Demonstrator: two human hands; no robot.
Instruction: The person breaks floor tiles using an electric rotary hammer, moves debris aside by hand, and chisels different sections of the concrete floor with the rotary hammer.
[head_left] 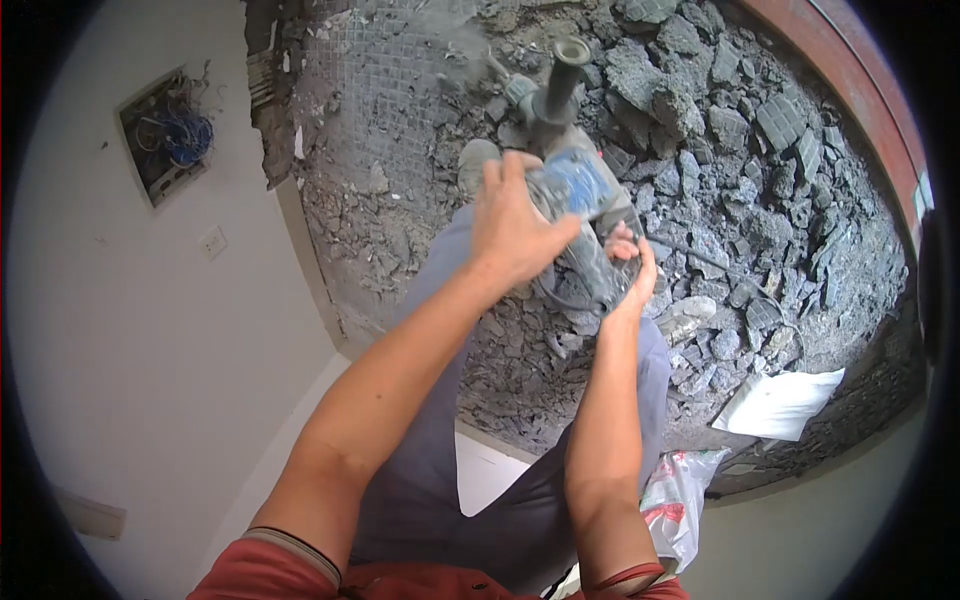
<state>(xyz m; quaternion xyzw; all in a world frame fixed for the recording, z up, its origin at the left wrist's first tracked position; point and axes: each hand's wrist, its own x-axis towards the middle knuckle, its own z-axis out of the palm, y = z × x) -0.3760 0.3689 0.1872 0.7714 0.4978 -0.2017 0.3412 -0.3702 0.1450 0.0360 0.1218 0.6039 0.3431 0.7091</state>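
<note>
A dusty grey rotary hammer with a blue patch on its body is in my two hands, its front end pointing away over the broken floor. My left hand lies across the left side of the body, fingers bent over it and thumb stretched along it. Around the rear handle my right hand is closed, its palm partly hidden. A side handle stands up near the front of the hammer. Dust blurs the area by the tip, so I cannot tell whether it touches the floor.
Broken concrete rubble covers the floor ahead and right. A black cord trails right across it. White paper and a plastic bag lie at lower right. The left wall has an open box of wires.
</note>
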